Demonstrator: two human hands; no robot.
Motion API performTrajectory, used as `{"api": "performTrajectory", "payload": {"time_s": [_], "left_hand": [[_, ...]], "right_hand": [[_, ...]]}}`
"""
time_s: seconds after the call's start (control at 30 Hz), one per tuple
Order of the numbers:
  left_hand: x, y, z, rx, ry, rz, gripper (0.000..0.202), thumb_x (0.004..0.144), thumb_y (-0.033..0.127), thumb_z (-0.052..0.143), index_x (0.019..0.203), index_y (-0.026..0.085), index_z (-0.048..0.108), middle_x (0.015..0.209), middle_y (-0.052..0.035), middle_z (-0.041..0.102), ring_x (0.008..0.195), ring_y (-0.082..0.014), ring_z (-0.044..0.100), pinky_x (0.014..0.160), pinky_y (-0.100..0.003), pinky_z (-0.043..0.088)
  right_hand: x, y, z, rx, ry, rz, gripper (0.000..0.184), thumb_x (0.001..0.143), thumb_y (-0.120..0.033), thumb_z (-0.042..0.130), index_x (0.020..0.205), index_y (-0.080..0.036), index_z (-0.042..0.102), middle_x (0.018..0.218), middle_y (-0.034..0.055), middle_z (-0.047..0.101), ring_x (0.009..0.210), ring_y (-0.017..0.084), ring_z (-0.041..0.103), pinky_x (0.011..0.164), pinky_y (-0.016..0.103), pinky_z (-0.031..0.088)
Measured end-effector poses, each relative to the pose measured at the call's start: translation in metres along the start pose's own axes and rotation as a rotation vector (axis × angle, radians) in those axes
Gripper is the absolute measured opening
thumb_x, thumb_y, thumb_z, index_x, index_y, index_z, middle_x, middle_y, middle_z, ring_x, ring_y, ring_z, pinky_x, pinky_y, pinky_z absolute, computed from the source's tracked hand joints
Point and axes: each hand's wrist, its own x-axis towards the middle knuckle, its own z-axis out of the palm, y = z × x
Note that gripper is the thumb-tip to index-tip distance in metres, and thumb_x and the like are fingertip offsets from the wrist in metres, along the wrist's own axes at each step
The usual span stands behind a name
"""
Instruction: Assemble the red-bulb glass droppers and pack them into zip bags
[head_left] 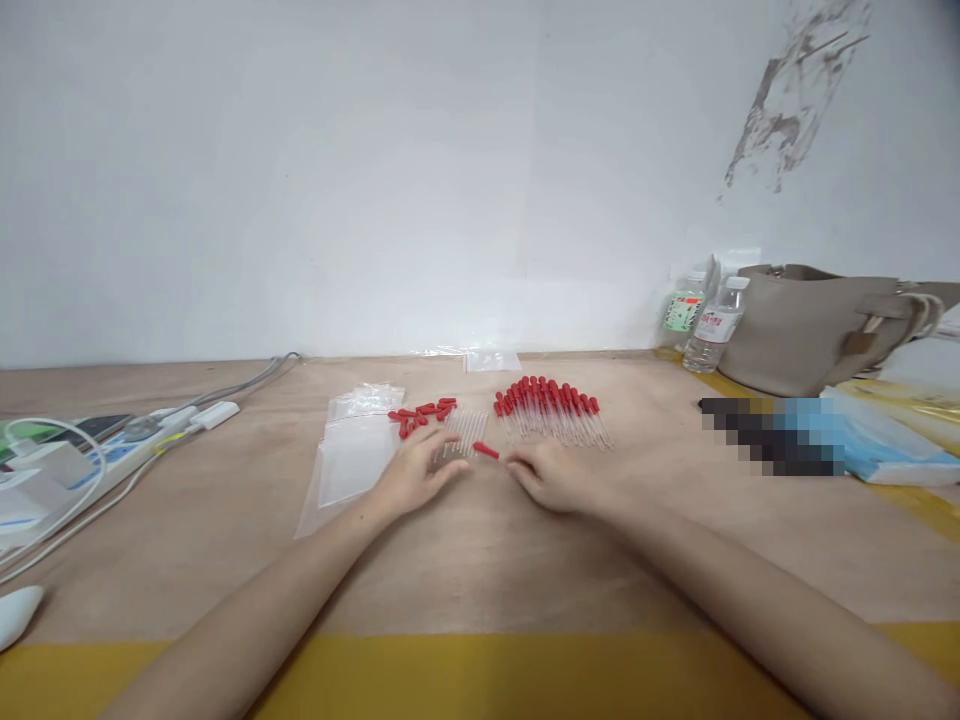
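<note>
My left hand (416,470) is open, thumb and fingers apart, beside a row of clear thin tubes (469,428). My right hand (551,474) is closed in a pinch on the tube end of a dropper, whose red rubber bulb (486,450) points left into the gap between my hands. Loose red bulbs (409,418) lie scattered just beyond my left hand. Beyond my right hand, several droppers (551,405) with red bulbs and clear tubes lie in a fanned group, bulbs toward the wall.
Clear plastic bags (352,455) lie left of the tubes. A power strip (127,450) with plugs and cables is at far left. Water bottles (716,325), a grey bag (806,330) and a blue-and-white packet (900,445) stand or lie at right. Yellow tape (450,675) runs along the near edge.
</note>
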Motion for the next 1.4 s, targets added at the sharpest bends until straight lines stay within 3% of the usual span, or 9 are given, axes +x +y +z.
{"api": "performTrajectory", "payload": {"time_s": [0.1,0.2,0.37,0.6,0.8,0.97,1.13,1.4], "left_hand": [[0.001,-0.025,-0.010,0.178,0.094,-0.117,0.021,0.077,0.033,0.051,0.092,0.019,0.059,0.093,-0.0067,0.057,0.092,-0.0225,0.049,0.084,-0.035,0.038],[0.001,-0.045,-0.014,0.263,0.109,-0.213,0.018,0.077,0.030,0.051,0.088,0.020,0.061,0.089,-0.0060,0.055,0.088,-0.0220,0.050,0.083,-0.035,0.039],[-0.001,-0.060,-0.007,0.288,0.104,-0.276,0.020,0.076,0.030,0.051,0.091,0.022,0.061,0.090,-0.0058,0.051,0.085,-0.0209,0.050,0.079,-0.033,0.041],[0.000,-0.071,-0.001,0.282,0.094,-0.314,0.017,0.076,0.028,0.050,0.088,0.022,0.060,0.086,-0.0050,0.052,0.072,-0.0184,0.052,0.072,-0.031,0.043],[0.002,-0.072,0.002,0.287,0.133,-0.282,0.016,0.077,0.021,0.045,0.084,0.019,0.059,0.089,-0.0064,0.051,0.078,-0.0190,0.054,0.073,-0.030,0.044],[0.002,-0.073,0.000,0.315,0.130,-0.322,0.014,0.074,0.019,0.046,0.080,0.018,0.059,0.089,-0.0065,0.051,0.075,-0.0187,0.054,0.072,-0.030,0.044],[0.004,-0.075,-0.001,0.302,0.144,-0.365,0.012,0.072,0.025,0.050,0.076,0.017,0.059,0.086,-0.0052,0.051,0.070,-0.0168,0.054,0.067,-0.028,0.045],[0.005,-0.070,-0.001,0.346,0.224,-0.414,0.019,0.073,0.022,0.045,0.077,0.017,0.063,0.090,-0.0055,0.050,0.074,-0.0172,0.056,0.073,-0.030,0.046]], "right_hand": [[0.013,0.015,-0.010,0.022,0.063,0.251,0.018,0.077,-0.024,0.047,0.075,-0.019,0.064,0.070,0.0018,0.064,0.064,0.014,0.056,0.058,0.023,0.036],[0.035,0.029,-0.013,-0.068,0.111,0.485,0.021,0.074,-0.029,0.049,0.062,-0.018,0.064,0.067,0.0035,0.064,0.066,0.016,0.057,0.057,0.024,0.035],[0.070,0.042,0.004,-0.216,0.114,0.669,0.027,0.075,-0.036,0.047,0.064,-0.018,0.064,0.075,0.0071,0.065,0.077,0.021,0.058,0.067,0.029,0.035],[0.081,0.042,0.021,-0.253,0.107,0.698,0.033,0.078,-0.042,0.043,0.078,-0.016,0.064,0.084,0.0115,0.064,0.085,0.024,0.056,0.075,0.036,0.031],[0.079,0.016,0.031,-0.261,0.049,0.599,0.030,0.079,-0.040,0.043,0.077,-0.018,0.063,0.082,0.0092,0.065,0.083,0.022,0.057,0.078,0.035,0.027],[0.084,0.000,0.042,-0.260,0.006,0.623,0.032,0.075,-0.042,0.047,0.078,-0.015,0.064,0.079,0.0125,0.065,0.077,0.024,0.058,0.076,0.038,0.027],[0.085,-0.001,0.043,-0.244,-0.024,0.661,0.029,0.076,-0.038,0.047,0.076,-0.015,0.065,0.078,0.0118,0.066,0.076,0.023,0.059,0.077,0.039,0.028],[0.089,-0.001,0.044,-0.184,-0.057,0.714,0.024,0.076,-0.031,0.047,0.079,-0.015,0.065,0.082,0.0126,0.066,0.079,0.025,0.059,0.077,0.040,0.029]]}}
